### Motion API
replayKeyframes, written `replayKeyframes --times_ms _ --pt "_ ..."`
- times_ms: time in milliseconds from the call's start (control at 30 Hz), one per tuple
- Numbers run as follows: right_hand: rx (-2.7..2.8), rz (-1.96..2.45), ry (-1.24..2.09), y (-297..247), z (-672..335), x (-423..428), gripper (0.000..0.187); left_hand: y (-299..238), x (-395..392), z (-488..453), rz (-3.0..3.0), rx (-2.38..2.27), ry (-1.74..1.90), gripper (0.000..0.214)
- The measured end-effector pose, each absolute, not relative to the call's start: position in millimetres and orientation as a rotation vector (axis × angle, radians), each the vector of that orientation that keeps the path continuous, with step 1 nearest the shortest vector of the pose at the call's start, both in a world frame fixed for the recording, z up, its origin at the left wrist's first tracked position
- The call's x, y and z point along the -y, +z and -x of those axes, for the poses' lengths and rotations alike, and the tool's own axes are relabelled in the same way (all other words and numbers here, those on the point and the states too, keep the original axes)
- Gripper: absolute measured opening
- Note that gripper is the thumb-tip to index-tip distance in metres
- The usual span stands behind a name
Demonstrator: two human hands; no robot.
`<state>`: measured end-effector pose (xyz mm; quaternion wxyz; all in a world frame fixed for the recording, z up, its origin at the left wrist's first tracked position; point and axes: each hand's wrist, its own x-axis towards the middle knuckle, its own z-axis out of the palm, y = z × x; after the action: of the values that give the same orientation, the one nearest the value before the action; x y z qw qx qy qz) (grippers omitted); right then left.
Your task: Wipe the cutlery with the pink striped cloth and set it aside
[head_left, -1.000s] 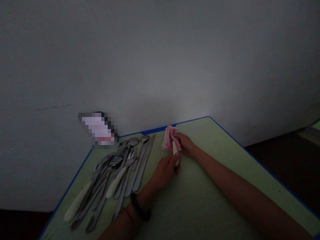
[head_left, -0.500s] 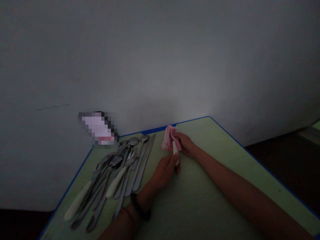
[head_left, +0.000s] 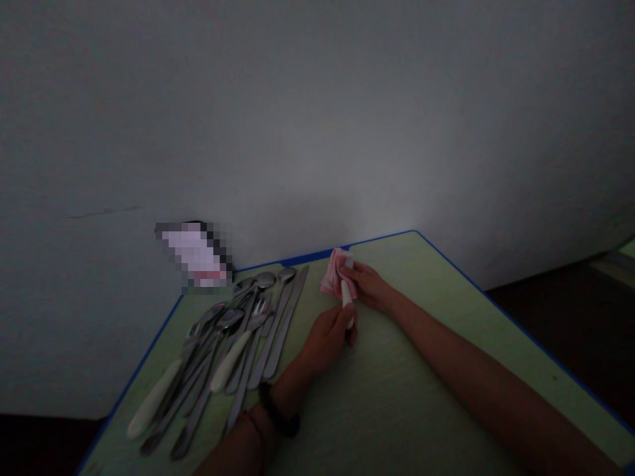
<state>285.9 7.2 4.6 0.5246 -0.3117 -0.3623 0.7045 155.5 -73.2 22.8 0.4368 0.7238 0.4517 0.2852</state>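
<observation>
My left hand (head_left: 330, 332), with a dark bracelet at the wrist, is closed round the white handle of a piece of cutlery (head_left: 346, 294). The far end of that utensil is hidden in a folded pink cloth (head_left: 335, 274), so its kind cannot be made out. My right hand (head_left: 366, 284) pinches the cloth around that end, thumb on top. Both hands are just over the table. Left of them lies a pile of cutlery: metal spoons (head_left: 264, 281), a fork (head_left: 259, 309) with a white handle, and long knives (head_left: 296, 294).
The pale green table (head_left: 426, 383) has a blue edge and stands against a grey wall (head_left: 317, 132). A blurred-out dark-edged object (head_left: 193, 254) leans at the back left corner. Another white handle (head_left: 155, 400) lies near the left edge.
My right hand and the cloth have shifted and turned slightly about the utensil's end, now covering its metal part. My left hand keeps its grip almost in place.
</observation>
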Motion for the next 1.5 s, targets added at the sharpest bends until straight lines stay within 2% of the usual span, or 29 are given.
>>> replayKeyframes --times_ms 400,767,933,1167,1367,1500 --pt "0.806 0.688 1.722 -1.3 -290.8 -13.2 0.026 18.6 74.4 -154.7 -1.717 -1.015 0.718 0.048" --pt "0.798 0.721 1.666 -0.7 -289.6 -13.0 0.013 21.4 75.5 -154.3 -1.715 -1.023 0.691 0.048" --pt "0.622 0.676 1.749 4.2 -287.5 -12.1 0.008 19.9 74.5 -155.4 -1.623 -1.02 0.762 0.045" --pt "0.646 0.587 1.786 14.0 -286.9 -9.7 0.025 17.0 70.0 -158.3 -1.444 -1.116 0.94 0.032" --pt "0.626 0.598 1.799 8.7 -289.7 -11.2 0.021 16.6 68.0 -158.0 -1.414 -1.121 1.018 0.022" --pt "0.602 0.654 1.829 5.2 -289.2 -12.3 0.019 20.0 68.9 -158.2 -1.435 -1.086 1.035 0.035"
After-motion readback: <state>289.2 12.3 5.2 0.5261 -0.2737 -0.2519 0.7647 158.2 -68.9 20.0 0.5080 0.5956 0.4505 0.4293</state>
